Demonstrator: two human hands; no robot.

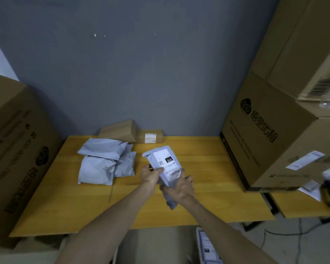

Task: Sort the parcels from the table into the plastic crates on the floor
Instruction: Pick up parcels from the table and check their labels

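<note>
My left hand (150, 175) and right hand (181, 187) had fingers (159, 170) curled round the grey mailer (166, 164); I judged it soft, light, best gripped mid-body.

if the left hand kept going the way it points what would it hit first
The left hand grips the grey parcel; beyond it the way looks free until the big carton or wall, depth unclear.

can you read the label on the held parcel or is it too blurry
Head view: dim, even light; the parcel label is sharp enough to show 010, smaller print is not; far right edge is smeared; wide-angle bows the big box.
</note>
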